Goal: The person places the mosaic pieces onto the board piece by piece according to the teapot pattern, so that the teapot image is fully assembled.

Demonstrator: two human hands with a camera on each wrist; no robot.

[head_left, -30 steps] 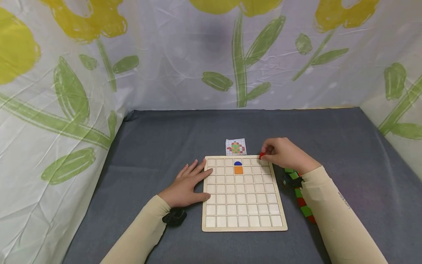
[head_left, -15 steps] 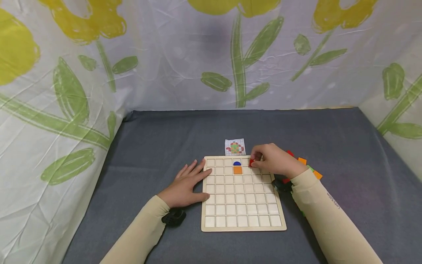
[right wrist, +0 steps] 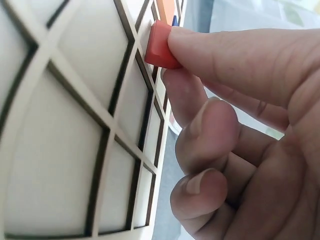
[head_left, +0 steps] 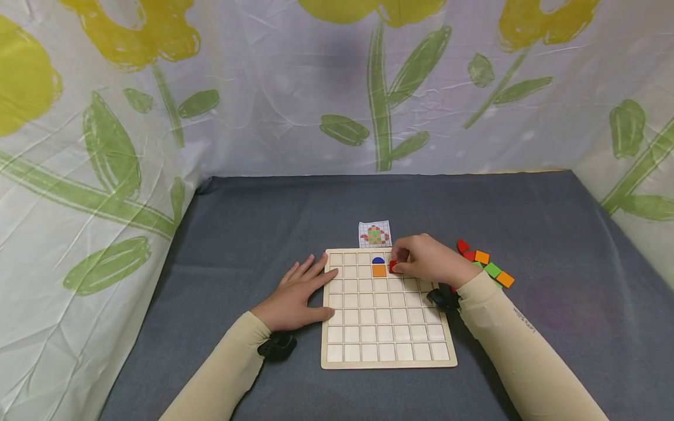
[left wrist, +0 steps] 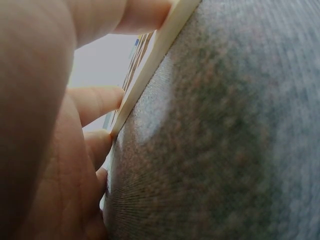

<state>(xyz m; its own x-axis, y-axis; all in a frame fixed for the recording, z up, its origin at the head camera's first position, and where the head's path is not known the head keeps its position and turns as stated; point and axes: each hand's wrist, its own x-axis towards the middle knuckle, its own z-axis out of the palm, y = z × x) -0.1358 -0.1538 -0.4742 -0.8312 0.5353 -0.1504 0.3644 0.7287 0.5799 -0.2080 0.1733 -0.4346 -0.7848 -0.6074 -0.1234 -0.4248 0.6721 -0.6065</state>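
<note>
Along the grid board's (head_left: 386,334) left edge: the left hand (head_left: 297,301) lies with its fingers spread, fingertips against the rim, gripping nothing; should that light pressure ease, a sidelong push could slide the board.
Right hand (head_left: 427,257): over the board's far right part, well apart from the left hand, its fingertips pinching the red piece.
Red piece (right wrist: 161,45): at the board's second row from the far edge, just right of the orange square; tilted, and whether it touches the board I cannot tell.
Raised strips (right wrist: 47,45): between the board's cells; let go at that tilt, the red piece could catch on one and sit askew.
Orange square (head_left: 379,271) and blue half-round (head_left: 378,261): within the board, blue in the far row, orange one row nearer; a bump from the red piece could unseat the orange.
Loose pieces (head_left: 492,270): right of the board, partly behind the right sleeve (head_left: 526,345); a low-drawn forearm could scatter them.
Card (head_left: 375,235): just beyond the board's far edge; a forward shove might shift it.
</note>
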